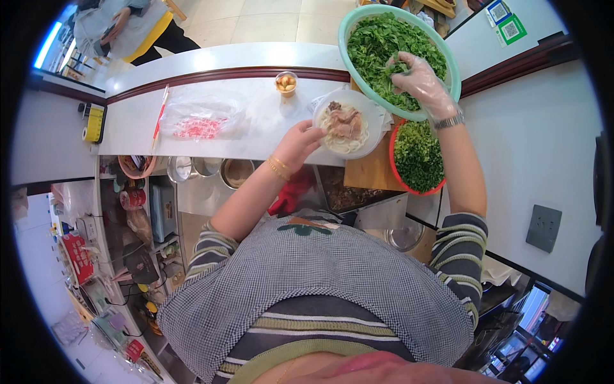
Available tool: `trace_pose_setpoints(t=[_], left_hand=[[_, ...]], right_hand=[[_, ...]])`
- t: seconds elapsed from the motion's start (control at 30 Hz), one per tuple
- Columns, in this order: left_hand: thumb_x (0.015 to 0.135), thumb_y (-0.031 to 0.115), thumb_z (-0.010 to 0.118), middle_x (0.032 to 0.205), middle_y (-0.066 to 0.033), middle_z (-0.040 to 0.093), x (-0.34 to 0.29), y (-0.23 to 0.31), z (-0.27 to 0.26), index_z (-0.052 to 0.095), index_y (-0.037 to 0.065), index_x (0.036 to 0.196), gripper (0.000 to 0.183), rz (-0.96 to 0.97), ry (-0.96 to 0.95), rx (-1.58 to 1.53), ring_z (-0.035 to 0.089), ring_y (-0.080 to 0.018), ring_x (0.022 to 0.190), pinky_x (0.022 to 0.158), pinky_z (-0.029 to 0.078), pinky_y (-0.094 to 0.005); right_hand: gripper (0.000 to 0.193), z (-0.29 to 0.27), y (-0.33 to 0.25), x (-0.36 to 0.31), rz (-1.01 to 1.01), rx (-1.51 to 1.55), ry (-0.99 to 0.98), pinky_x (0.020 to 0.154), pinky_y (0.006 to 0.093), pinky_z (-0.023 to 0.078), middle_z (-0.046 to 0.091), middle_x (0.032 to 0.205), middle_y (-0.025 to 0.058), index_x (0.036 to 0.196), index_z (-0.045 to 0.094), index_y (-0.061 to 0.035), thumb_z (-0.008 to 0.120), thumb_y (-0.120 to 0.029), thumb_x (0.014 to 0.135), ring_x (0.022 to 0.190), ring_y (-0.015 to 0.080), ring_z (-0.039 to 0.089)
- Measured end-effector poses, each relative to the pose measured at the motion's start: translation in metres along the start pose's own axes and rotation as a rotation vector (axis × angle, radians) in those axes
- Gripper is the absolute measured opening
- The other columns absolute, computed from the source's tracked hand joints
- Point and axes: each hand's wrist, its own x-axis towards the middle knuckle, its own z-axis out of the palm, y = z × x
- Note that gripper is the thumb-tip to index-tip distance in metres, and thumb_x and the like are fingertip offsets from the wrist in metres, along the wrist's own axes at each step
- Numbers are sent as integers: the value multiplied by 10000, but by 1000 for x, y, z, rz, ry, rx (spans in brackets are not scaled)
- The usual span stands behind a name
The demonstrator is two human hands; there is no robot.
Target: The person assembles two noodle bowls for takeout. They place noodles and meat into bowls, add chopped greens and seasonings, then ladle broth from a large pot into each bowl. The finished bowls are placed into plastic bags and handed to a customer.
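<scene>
My bare left hand grips the left rim of a white round bowl above the counter. In the bowl lie pale noodles, thin slices of meat and a small dark brown clump. At the upper right, my right hand wears a clear plastic glove and reaches into a large light-green basin. Its fingers are pinched on some of the chopped leafy greens that fill the basin. Below it, a red bowl holds lighter and darker chopped greens side by side.
A clear cup with pale round pieces stands on the white counter, near a plastic bag with red print. A wooden board lies under the bowls, beside a tray of dark food. Across the counter is another person.
</scene>
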Motion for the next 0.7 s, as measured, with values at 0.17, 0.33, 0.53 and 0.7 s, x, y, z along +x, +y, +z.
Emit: trace_pose_setpoints(t=[0.17,0.33,0.53,0.7], left_hand=[[879,117,666,1119,-54,661,-5,9,2,569,20,1161,313,7,-6,-128,642,-125,1024,898,514,-264],[890,120,661,1106,-68,666,-42,5,-34,581,11,1126,272,-73,-14,-254,650,-143,1005,909,521,-285],[894,120,649,1175,-80,651,-109,6,-100,568,-14,1211,353,2,-58,-292,631,-147,1059,961,501,-306],[880,129,652,1185,-45,634,-174,3,-173,574,42,1212,352,9,41,-274,600,-141,1079,961,463,-306]], right_hand=[[260,73,-50,-54,-96,103,-179,628,248,519,628,829,19,1065,609,-24,605,-11,805,666,85,574],[385,113,-97,-98,-143,-279,-99,585,261,472,601,740,16,1215,660,-34,679,-75,833,650,65,515],[185,190,-142,-122,-386,-299,215,750,338,538,684,958,162,1013,705,-29,704,-118,851,843,265,678],[333,277,-153,-133,-542,-245,-190,779,271,532,679,1149,90,1194,663,-52,680,-46,862,889,162,655]])
